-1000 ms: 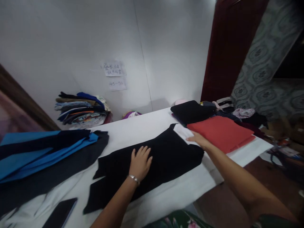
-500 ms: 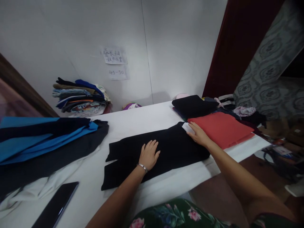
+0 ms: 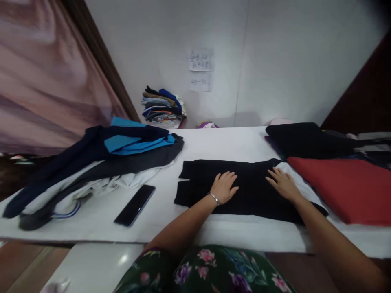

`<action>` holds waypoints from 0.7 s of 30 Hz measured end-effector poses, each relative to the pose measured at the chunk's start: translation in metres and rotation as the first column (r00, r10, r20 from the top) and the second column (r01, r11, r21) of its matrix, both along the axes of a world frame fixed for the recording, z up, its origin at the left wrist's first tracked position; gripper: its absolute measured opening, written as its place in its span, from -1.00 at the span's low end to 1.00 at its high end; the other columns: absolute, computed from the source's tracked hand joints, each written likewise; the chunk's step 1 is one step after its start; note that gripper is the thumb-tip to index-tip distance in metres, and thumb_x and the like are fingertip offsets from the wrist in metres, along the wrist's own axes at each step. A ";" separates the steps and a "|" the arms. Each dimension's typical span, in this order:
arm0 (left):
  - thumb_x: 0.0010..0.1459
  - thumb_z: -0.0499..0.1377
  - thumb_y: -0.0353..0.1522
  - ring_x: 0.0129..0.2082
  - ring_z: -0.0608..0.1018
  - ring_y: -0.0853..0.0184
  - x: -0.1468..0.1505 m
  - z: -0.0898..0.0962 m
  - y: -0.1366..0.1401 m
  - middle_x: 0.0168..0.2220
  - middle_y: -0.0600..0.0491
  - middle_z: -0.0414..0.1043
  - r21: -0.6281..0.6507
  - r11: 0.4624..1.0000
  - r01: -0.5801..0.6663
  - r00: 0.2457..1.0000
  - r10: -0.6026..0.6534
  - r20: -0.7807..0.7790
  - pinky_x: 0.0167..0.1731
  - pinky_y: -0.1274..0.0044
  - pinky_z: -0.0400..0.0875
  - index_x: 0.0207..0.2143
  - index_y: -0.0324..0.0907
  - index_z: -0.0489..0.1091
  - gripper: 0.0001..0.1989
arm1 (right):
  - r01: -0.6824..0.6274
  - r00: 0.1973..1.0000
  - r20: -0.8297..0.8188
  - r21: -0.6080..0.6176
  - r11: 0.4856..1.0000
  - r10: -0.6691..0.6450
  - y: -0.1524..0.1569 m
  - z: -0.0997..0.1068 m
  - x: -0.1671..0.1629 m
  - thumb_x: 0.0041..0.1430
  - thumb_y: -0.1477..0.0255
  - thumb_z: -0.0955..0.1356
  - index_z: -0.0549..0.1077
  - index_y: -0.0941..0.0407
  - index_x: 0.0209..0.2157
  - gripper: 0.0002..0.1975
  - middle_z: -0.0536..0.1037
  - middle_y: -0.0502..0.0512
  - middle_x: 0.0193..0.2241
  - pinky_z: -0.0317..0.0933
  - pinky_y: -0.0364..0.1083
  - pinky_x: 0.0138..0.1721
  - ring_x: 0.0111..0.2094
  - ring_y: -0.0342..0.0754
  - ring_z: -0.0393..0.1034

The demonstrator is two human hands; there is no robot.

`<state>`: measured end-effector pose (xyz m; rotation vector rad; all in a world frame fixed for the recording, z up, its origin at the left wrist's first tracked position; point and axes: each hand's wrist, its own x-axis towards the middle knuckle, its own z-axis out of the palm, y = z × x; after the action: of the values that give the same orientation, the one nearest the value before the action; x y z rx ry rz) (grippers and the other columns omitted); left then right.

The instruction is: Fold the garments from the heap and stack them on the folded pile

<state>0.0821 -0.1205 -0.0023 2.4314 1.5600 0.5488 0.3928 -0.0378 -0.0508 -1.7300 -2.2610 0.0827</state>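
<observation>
A black folded garment [image 3: 250, 191] lies flat on the white table, with a small slit at its left end. My left hand [image 3: 224, 187] rests on its middle, palm down with fingers spread. Toward the garment's right end my right hand [image 3: 284, 185] also lies flat, fingers apart, beside a white patch [image 3: 301, 179] that shows at that end. Whether the white is part of the garment or another cloth I cannot tell. Immediately right of it sits a red folded garment [image 3: 345, 187].
A dark phone [image 3: 135, 205] lies left on the white table [image 3: 220, 144]. Beyond it are loose blue, navy, grey and white clothes [image 3: 131, 150]. A folded clothes stack [image 3: 163, 106] stands at the back wall. Black folded clothes [image 3: 302, 140] sit at the back right.
The view has swung to the left, bringing the pink curtain and the whole left pile into sight. Both hands still lie on the black garment, and more white shows by the right hand.
</observation>
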 end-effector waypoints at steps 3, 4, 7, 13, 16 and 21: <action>0.24 0.03 -0.19 0.30 0.08 0.21 -0.006 0.003 -0.007 0.30 0.01 0.09 -0.044 0.999 0.021 1.000 -0.020 0.019 0.25 0.16 -0.05 0.23 -0.08 0.13 -0.48 | 0.040 0.995 -0.088 -0.044 0.998 -0.043 0.000 0.009 -0.003 0.21 0.04 0.09 0.37 0.07 0.09 -0.40 0.28 0.21 0.20 -0.06 0.28 0.19 0.26 0.19 0.04; 0.23 0.04 -0.20 0.31 0.07 0.21 -0.009 0.004 -0.010 0.30 0.01 0.07 -0.051 0.998 0.026 0.999 -0.025 0.023 0.24 0.14 -0.05 0.23 -0.09 0.13 -0.47 | 0.041 0.992 -0.121 -0.041 0.998 -0.046 -0.002 0.014 -0.007 0.22 0.04 0.10 0.37 0.05 0.10 -0.42 0.29 0.19 0.20 -0.07 0.30 0.19 0.26 0.18 0.04; 0.21 0.08 -0.21 0.31 0.05 0.19 -0.019 0.008 -0.021 0.31 0.00 0.05 -0.054 0.998 0.027 0.999 -0.026 0.030 0.25 0.10 -0.11 0.24 -0.09 0.10 -0.44 | -0.060 0.984 -0.167 0.030 0.998 0.064 -0.019 0.032 -0.035 0.24 0.06 0.10 0.30 -0.02 0.15 -0.45 0.23 0.13 0.24 -0.13 0.31 0.21 0.29 0.15 -0.03; 0.20 0.11 -0.22 0.29 0.12 0.15 -0.053 0.024 -0.033 0.25 -0.01 0.18 -0.062 0.993 -0.105 0.994 0.104 -0.024 0.23 0.07 -0.12 0.16 -0.06 0.23 -0.52 | -0.334 0.942 0.057 0.063 0.940 0.331 -0.052 0.031 -0.090 0.23 0.03 0.13 0.27 -0.01 0.18 -0.42 0.19 0.16 0.26 -0.13 0.27 0.21 0.28 0.17 -0.02; 0.21 0.11 -0.23 0.25 0.19 0.17 -0.089 0.030 -0.031 0.20 -0.01 0.27 0.002 0.949 -0.314 0.949 0.314 -0.032 0.23 0.13 -0.06 0.08 -0.10 0.32 -0.60 | -0.347 0.933 0.136 0.114 0.931 0.332 -0.054 0.019 -0.094 0.23 0.02 0.12 0.28 0.00 0.18 -0.41 0.19 0.17 0.26 -0.12 0.25 0.21 0.28 0.16 -0.01; 0.22 0.09 -0.23 0.15 0.35 0.18 -0.155 0.017 -0.026 0.16 -0.13 0.31 -0.072 0.709 -0.701 0.710 0.704 0.027 0.12 0.38 0.20 0.08 -0.23 0.33 -0.57 | -0.352 0.931 0.151 0.146 0.924 0.331 -0.052 0.015 -0.089 0.23 0.03 0.12 0.28 0.01 0.18 -0.41 0.20 0.19 0.25 -0.11 0.23 0.20 0.27 0.16 0.02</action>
<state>-0.0728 -0.1462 0.0150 1.6713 2.4322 0.6556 0.3041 -0.0901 -0.0361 -1.2717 -2.5562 -0.1470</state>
